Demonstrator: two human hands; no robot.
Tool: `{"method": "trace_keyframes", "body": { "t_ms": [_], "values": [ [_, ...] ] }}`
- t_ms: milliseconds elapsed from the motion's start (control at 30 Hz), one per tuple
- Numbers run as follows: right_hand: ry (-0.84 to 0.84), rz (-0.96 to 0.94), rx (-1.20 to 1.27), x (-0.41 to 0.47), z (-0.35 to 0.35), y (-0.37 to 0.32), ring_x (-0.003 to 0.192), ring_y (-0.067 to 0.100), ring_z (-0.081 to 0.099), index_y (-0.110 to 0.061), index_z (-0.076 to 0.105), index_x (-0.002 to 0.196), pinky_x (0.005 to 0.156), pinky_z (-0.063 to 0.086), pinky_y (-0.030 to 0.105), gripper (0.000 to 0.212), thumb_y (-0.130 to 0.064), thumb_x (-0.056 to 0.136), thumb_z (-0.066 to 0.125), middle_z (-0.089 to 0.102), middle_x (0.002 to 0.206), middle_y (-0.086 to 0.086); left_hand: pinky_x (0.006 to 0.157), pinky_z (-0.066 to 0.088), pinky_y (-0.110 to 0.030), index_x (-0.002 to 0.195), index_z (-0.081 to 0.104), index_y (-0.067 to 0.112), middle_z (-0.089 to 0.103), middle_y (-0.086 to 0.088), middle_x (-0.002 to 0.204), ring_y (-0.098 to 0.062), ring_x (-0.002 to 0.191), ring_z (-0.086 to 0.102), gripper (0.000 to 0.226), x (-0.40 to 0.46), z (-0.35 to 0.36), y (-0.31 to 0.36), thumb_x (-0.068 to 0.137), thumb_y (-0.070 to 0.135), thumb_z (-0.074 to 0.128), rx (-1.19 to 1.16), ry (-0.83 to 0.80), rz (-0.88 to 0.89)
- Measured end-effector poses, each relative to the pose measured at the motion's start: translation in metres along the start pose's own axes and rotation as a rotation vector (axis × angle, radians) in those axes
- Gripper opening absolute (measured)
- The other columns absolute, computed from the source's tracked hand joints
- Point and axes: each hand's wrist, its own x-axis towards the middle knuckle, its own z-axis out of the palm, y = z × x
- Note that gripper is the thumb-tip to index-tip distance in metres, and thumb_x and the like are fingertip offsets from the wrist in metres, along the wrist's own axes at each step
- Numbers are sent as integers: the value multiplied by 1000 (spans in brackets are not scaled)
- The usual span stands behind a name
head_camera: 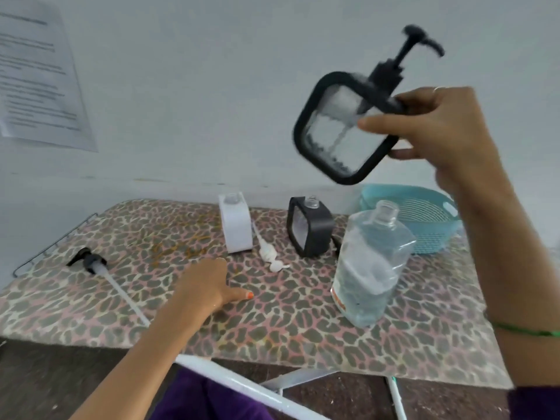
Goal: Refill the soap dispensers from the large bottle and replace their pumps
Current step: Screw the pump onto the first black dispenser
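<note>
item: black-framed clear square soap dispenser (339, 128) w/ pump on, right hand (436, 128) gripping it aloft, tilted. left hand (209, 286) resting fingers on board. tip: keeping grip firm, setting upright beside basket.

One head cam, wide-angle, looks fwd/down, close on board (303, 313) below and left of raised right hand (439, 128).

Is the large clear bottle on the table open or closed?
Open. The large clear bottle stands upright on the table with a bare neck; no cap or pump is on it.
</note>
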Motion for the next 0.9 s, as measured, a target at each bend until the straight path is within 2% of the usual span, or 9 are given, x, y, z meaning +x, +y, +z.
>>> {"method": "trace_keyframes", "body": {
  "t_ms": [100, 200, 233, 300, 367, 433, 667, 800, 900],
  "values": [
    [147, 68, -81, 21, -33, 29, 60, 10, 63, -16, 67, 74, 62, 59, 32, 30, -30, 58, 89, 66, 69, -1, 71, 41, -24, 98, 48, 17, 49, 3, 85, -15, 81, 51, 56, 7, -3, 15, 79, 68, 58, 144, -41, 5],
    [259, 166, -220, 37, -52, 73, 64, 20, 68, -20, 65, 66, 67, 60, 45, 31, -37, 54, 88, 69, 71, 6, 81, 45, -26, 117, 50, 16, 58, -1, 113, -16, 101, 57, 70, 14, -4, 24, 75, 71, 59, 225, -117, -18],
    [291, 200, -276, 41, -55, 90, 67, 23, 69, -20, 66, 66, 68, 60, 47, 33, -41, 52, 86, 70, 71, 8, 83, 45, -26, 121, 49, 16, 58, -1, 116, -17, 106, 58, 73, 17, -4, 26, 75, 72, 59, 244, -134, -25],
    [337, 273, -398, 49, -59, 118, 72, 26, 70, -17, 69, 74, 70, 59, 43, 36, -43, 53, 82, 70, 75, 8, 84, 45, -26, 121, 50, 17, 56, 1, 109, -16, 107, 57, 73, 22, -2, 29, 73, 71, 62, 259, -151, -41],
    [343, 321, -511, 52, -59, 142, 76, 24, 65, -13, 71, 86, 66, 52, 34, 39, -40, 60, 81, 68, 81, 7, 89, 48, -28, 119, 50, 19, 55, 1, 110, -17, 108, 56, 72, 29, 0, 32, 71, 71, 64, 270, -171, -56],
    [324, 347, -605, 51, -56, 161, 73, 23, 56, -9, 69, 92, 63, 42, 30, 39, -35, 65, 80, 63, 82, 7, 95, 47, -31, 121, 49, 19, 54, 0, 119, -19, 113, 54, 72, 31, 3, 33, 72, 70, 65, 297, -206, -70],
    [257, 370, -835, 50, -41, 209, 64, 27, 49, -4, 62, 81, 61, 33, 31, 39, -40, 72, 73, 52, 67, 6, 100, 45, -30, 133, 43, 19, 50, -1, 134, -18, 119, 52, 82, 40, -3, 44, 73, 70, 62, 410, -282, -57],
    [299, 334, -900, 51, -39, 229, 62, 27, 50, -7, 54, 75, 63, 31, 32, 43, -47, 77, 69, 56, 69, 7, 103, 42, -28, 139, 39, 17, 46, -2, 141, -18, 125, 49, 86, 45, -8, 53, 74, 66, 65, 454, -352, -74],
    [364, 298, -962, 48, -38, 240, 70, 28, 53, -8, 53, 73, 71, 28, 36, 45, -51, 78, 64, 55, 67, 6, 102, 43, -26, 139, 38, 17, 46, -1, 140, -16, 125, 49, 84, 48, -13, 56, 74, 63, 67, 472, -420, -97]
  ]
}}
